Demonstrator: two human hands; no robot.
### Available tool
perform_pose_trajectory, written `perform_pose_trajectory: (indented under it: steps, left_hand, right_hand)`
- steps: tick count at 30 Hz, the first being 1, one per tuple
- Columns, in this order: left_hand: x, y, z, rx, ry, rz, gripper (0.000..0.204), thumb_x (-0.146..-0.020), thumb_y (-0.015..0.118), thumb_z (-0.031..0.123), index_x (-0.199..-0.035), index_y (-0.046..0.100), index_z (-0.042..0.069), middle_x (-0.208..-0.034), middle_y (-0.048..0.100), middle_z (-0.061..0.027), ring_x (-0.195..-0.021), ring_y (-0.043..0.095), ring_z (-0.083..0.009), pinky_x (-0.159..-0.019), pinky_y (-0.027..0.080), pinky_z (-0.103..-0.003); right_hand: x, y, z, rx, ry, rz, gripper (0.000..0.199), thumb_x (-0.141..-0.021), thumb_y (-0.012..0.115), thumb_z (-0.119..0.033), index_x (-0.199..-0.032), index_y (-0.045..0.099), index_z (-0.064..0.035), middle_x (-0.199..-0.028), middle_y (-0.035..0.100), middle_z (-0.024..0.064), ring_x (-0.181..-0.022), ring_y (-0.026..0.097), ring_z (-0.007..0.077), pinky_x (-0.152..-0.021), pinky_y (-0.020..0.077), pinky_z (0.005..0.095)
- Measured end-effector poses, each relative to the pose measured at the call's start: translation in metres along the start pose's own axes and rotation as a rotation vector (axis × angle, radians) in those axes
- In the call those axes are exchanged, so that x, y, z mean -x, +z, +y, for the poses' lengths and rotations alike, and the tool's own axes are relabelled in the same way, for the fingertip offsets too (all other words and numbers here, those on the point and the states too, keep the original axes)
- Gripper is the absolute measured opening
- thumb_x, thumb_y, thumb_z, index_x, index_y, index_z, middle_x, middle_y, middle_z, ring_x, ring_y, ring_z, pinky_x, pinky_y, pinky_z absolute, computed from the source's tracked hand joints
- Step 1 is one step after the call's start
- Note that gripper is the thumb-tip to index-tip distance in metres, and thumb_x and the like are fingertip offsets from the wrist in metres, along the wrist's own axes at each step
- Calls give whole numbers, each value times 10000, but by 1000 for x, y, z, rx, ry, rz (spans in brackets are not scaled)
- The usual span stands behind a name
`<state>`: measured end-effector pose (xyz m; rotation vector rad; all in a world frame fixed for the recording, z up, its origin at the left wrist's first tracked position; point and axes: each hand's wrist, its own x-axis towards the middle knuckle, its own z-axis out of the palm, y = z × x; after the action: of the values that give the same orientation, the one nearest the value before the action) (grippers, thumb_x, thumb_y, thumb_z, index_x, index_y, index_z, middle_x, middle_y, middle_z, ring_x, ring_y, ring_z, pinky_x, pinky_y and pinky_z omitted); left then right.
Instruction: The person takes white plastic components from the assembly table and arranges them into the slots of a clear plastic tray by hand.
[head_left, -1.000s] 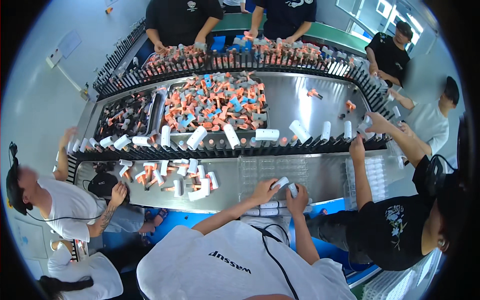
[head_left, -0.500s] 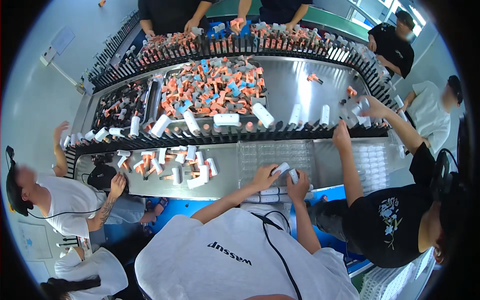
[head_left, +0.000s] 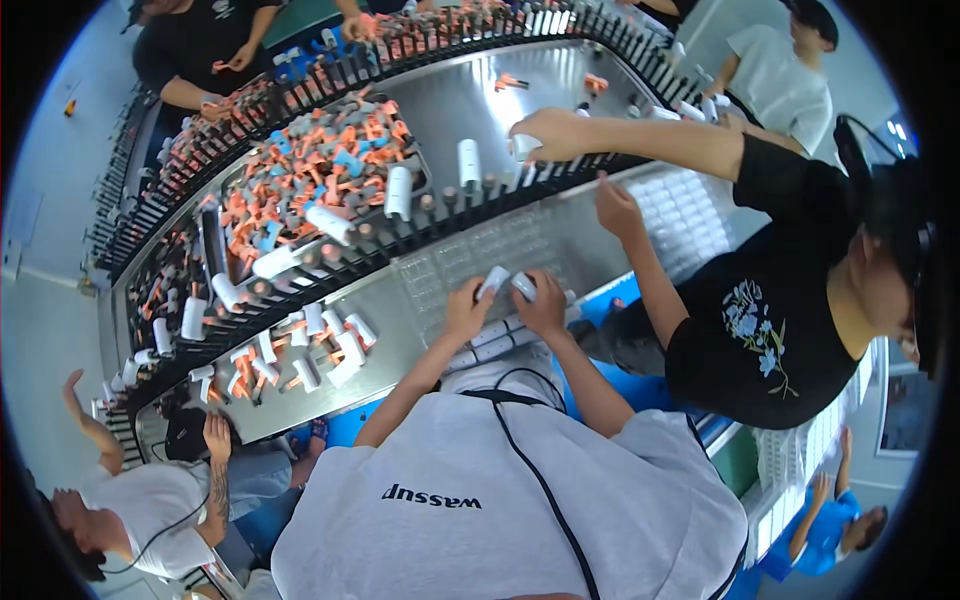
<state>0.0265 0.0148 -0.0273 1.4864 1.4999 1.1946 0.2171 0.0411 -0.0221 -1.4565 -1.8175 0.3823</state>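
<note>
Over the front edge of the metal table, my left hand (head_left: 466, 309) is closed round a short white plastic casing (head_left: 491, 282) with rounded ends. Close beside it, my right hand (head_left: 544, 304) grips a second white casing (head_left: 523, 286). The two casings tilt toward each other, with a small gap between them. Beyond my hands lies a clear plastic tray (head_left: 425, 268) with moulded compartments. Just below them, white casings (head_left: 500, 336) lie in rows near my lap.
A conveyor of upright black posts (head_left: 440, 219) carries white casings past the table. Orange and grey parts (head_left: 310, 185) are heaped behind it. White-and-orange pieces (head_left: 310, 345) lie left. A co-worker's arm (head_left: 650, 142) reaches across at right; another person (head_left: 140, 500) sits left.
My view has swung, so the table appears tilted. The right co-worker's arm now extends farther left over the conveyor. Both my hands still hold the white casings.
</note>
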Motion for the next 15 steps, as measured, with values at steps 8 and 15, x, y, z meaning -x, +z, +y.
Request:
perform_pose_trajectory:
  steps: [8, 15]
  left_hand:
    - [13, 1, 19, -124, 187, 16, 300, -932, 718, 231, -1150, 687, 27, -866, 688, -177, -738, 691, -304, -645, 518, -403]
    - [13, -8, 25, -159, 211, 32, 339, -929, 726, 240, -1180, 672, 18, -937, 701, -185, -797, 695, -333, -693, 535, -423]
  right_hand:
    - [2, -7, 5, -19, 23, -16, 380, -802, 800, -231, -1107, 657, -54, -1037, 686, 170, -966, 668, 403, -819, 536, 485]
    - [2, -12, 0, -42, 34, -52, 395, -798, 797, -232, -1117, 662, -42, -1055, 689, 174, -1005, 669, 398, -849, 538, 484]
